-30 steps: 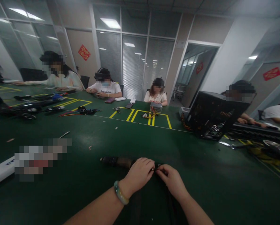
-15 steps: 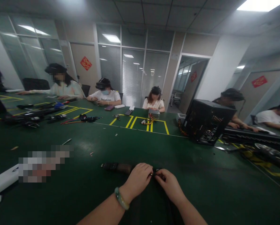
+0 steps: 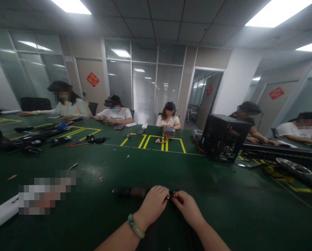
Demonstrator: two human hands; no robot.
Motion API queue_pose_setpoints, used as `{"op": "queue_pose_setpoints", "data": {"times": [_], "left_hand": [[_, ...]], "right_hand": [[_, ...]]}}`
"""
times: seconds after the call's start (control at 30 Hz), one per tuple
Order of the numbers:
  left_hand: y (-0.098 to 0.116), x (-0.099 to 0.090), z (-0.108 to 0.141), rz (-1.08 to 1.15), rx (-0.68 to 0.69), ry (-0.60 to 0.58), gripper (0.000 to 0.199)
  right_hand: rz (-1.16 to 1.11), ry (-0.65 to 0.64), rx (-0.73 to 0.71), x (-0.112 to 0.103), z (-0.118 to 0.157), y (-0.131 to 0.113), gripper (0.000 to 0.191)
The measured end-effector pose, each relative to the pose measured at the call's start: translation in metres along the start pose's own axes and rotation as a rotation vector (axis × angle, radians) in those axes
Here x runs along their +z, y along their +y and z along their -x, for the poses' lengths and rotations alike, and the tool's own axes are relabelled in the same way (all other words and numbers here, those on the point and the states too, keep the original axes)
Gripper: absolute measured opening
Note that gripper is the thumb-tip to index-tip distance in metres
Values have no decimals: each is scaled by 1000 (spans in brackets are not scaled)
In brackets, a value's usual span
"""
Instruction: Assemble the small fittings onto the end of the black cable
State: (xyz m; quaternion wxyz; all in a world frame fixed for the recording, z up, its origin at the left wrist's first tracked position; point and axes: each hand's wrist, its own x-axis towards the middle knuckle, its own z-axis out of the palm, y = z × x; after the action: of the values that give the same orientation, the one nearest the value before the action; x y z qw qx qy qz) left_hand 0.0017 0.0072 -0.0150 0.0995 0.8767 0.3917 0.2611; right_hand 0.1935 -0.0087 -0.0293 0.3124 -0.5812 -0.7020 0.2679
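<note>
A dark strap-like piece (image 3: 137, 192) lies on the green table (image 3: 93, 223) in front of me, with a small metallic end at its left. My left hand (image 3: 157, 200), a green bangle on its wrist, is closed over the right part of this piece. My right hand (image 3: 185, 204) faces it with thumb and fingers pinched at a small dark end, close to the left fingertips. A tiny shiny bit shows between the two hands. My fingers hide most of what they grip, and its exact kind is unclear.
A black computer case (image 3: 225, 137) stands at the right rear. Cables and dark parts (image 3: 93, 138) lie at the left rear. A white device (image 3: 4, 212) is at the near left. Several people sit around the table. A grey boxy unit with wires (image 3: 168, 131) is opposite me.
The camera view has tilted up slightly, so the room sits lower in the picture. Both hands keep nearly the same closed pose at the dark piece.
</note>
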Motion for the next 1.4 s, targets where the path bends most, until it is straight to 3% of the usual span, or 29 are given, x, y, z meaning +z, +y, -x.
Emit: {"op": "queue_pose_setpoints", "data": {"times": [0.3, 0.83, 1.4], "left_hand": [[-4, 7, -2, -18, -5, -3, 16], [-15, 15, -14, -4, -72, -33, 11], [-11, 7, -11, 31, -35, -35, 19]], "right_hand": [[-5, 50, -75, 3, -2, 5, 13], [-21, 40, -32, 13, -17, 10, 13], [-54, 7, -22, 14, -18, 14, 10]]}}
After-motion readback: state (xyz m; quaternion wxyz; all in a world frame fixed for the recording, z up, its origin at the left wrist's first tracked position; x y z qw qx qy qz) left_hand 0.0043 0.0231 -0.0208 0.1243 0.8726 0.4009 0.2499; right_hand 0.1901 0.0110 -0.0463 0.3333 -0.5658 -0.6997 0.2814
